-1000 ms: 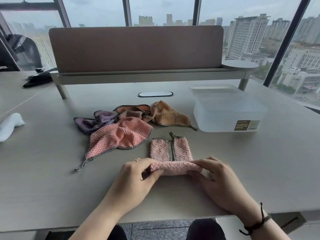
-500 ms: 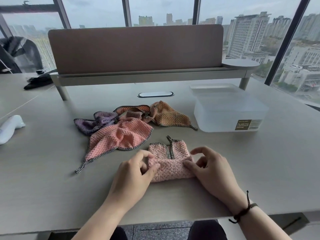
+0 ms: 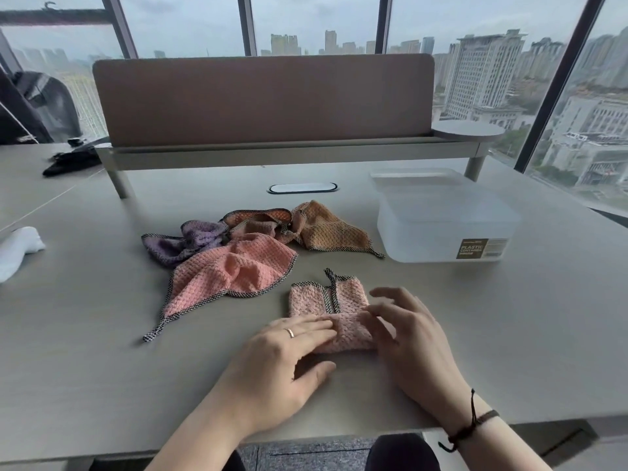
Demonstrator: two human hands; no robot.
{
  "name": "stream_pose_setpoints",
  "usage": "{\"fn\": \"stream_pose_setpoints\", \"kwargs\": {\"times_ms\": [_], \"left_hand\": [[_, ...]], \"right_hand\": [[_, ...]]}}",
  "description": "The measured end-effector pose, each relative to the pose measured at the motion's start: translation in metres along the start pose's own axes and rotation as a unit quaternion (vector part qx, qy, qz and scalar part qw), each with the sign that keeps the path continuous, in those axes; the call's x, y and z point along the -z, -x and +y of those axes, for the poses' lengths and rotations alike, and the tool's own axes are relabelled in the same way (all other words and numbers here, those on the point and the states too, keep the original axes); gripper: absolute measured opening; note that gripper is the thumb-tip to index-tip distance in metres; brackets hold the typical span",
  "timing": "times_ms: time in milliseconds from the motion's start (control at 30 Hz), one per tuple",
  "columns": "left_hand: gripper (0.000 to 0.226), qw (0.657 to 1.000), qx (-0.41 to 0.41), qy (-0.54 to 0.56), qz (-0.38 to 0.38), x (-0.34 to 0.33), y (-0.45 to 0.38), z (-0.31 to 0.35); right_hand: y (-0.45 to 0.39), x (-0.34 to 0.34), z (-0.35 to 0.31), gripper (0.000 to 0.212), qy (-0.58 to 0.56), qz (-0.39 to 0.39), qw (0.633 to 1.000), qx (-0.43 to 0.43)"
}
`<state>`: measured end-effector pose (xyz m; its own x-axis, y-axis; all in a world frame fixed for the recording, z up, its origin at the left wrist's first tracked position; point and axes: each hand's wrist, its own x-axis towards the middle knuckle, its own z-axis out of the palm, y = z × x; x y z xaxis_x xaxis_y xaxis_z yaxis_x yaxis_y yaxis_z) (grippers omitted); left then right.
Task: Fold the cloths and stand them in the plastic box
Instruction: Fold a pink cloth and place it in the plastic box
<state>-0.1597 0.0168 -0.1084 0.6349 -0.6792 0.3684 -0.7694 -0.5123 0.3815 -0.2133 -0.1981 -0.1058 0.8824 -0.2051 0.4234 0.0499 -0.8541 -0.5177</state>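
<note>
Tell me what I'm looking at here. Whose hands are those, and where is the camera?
The camera sits on a person's head and looks down, so you see their own two hands. There is no robot. The left hand lies flat with straight fingers pressing on a pink cloth that is partly folded. The right hand touches the same cloth with spread fingers. Both rest on a grey table. Behind lie more crumpled cloths: a bigger pink one, a purple one and an orange one. To the right stands a see-through plastic box, where the folded cloths will go.
</note>
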Motion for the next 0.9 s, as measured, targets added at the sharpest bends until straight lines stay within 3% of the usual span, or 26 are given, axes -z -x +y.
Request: {"fn": "stream_pose_setpoints", "kwargs": {"times_ms": [167,333,500,600,767,900], "left_hand": [[0.044,1.0,0.007,0.009,0.012,0.001,-0.002,0.001],[0.047,0.999,0.033,0.032,0.021,0.004,-0.001,0.002],[0.046,0.994,0.076,0.066,0.05,0.009,0.001,0.002],[0.033,0.988,0.096,0.083,0.084,0.011,0.001,0.003],[0.02,0.972,0.156,0.102,0.139,0.012,-0.002,-0.003],[0.019,0.961,0.205,0.112,0.146,0.009,-0.008,-0.006]], "right_hand": [[0.006,-0.002,-0.002,0.051,0.08,-0.095,0.987,0.102],[0.005,-0.001,0.0,0.036,0.055,-0.075,0.99,0.103],[0.007,0.005,-0.007,0.041,0.046,-0.057,0.993,0.094],[0.008,0.009,-0.005,0.05,0.006,-0.085,0.994,0.071],[-0.003,0.009,0.003,0.018,-0.146,-0.03,0.988,-0.049],[-0.016,0.004,-0.001,0.026,-0.12,-0.029,0.986,-0.113]]}}
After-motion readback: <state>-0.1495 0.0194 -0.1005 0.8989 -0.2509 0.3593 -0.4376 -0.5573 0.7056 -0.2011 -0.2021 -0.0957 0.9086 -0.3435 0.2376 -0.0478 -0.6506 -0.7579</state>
